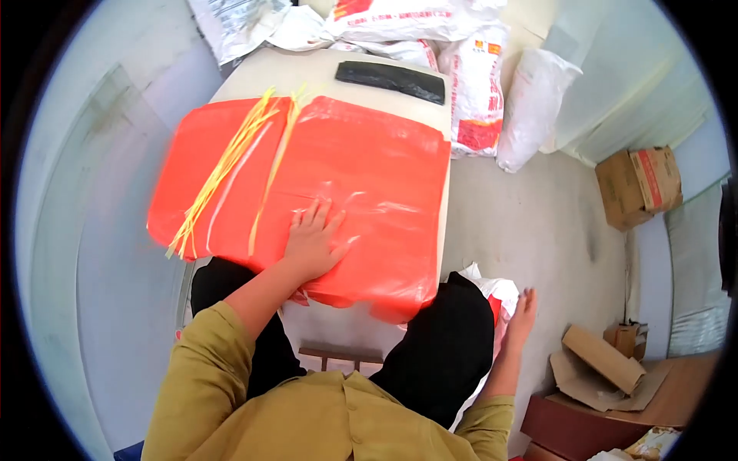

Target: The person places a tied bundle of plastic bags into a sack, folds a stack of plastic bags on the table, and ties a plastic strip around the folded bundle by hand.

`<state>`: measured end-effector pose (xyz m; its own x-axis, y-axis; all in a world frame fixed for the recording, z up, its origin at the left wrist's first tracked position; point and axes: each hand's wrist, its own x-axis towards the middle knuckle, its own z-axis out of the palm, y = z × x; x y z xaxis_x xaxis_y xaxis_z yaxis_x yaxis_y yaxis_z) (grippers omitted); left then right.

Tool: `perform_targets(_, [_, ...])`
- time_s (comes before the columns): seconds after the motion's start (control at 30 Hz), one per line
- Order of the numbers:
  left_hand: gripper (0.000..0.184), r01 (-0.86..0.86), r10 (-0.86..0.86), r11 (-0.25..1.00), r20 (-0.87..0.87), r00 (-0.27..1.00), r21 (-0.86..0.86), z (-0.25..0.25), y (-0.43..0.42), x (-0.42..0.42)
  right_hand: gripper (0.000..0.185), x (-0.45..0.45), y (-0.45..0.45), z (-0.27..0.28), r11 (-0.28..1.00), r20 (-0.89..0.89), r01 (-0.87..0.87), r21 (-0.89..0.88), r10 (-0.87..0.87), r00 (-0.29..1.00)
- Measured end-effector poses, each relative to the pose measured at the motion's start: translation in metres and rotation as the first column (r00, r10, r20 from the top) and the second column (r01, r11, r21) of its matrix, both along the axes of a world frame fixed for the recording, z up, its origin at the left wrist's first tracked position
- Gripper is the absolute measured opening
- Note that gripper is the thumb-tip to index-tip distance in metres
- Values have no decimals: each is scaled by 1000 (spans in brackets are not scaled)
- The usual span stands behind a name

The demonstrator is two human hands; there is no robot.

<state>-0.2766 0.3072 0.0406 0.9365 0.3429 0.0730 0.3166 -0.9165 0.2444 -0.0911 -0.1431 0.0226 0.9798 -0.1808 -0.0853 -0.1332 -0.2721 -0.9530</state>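
My left hand (314, 244) lies flat with its fingers spread on a stack of red plastic sheets or bags (377, 207), near the front edge above my lap. A bundle of yellow plastic ties (227, 169) rests across the left part of the red plastic, with a few more yellow strands beside it. My right hand (523, 319) is down at my right side, beyond my knee, its fingers stretched out. It is beside a white and red plastic sack (500, 292); whether it touches the sack I cannot tell.
A flat black package (392, 81) lies on the far part of the pale table (296, 69). Printed white sacks (477, 96) are piled behind it. To the right are a cardboard box (638, 187) on the floor and flattened cardboard (603, 369) closer to me.
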Motion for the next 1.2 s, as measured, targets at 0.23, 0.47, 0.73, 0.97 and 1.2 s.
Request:
perform_targets(0.23, [68, 60, -56, 984, 28, 998, -165, 3, 56, -11, 56, -45, 185, 138, 155, -116, -615, -773, 919, 377])
perform_targets(0.47, [68, 49, -43, 996, 68, 997, -77, 17, 91, -35, 61, -67, 321, 38, 13, -96, -468, -884, 973, 210])
perform_targets(0.73, [74, 80, -79, 996, 37, 996, -33, -1, 114, -22, 65, -25, 347, 10, 36, -40, -444, -895, 986, 161])
perform_targets(0.97, [75, 64, -63, 997, 13, 998, -46, 1, 115, -13, 60, -29, 330, 7, 156, -35, -372, -915, 888, 459])
perform_targets(1.2, [64, 38, -32, 996, -77, 997, 79, 8, 98, -18, 52, -71, 301, 18, 8, -116, -475, -880, 966, 232])
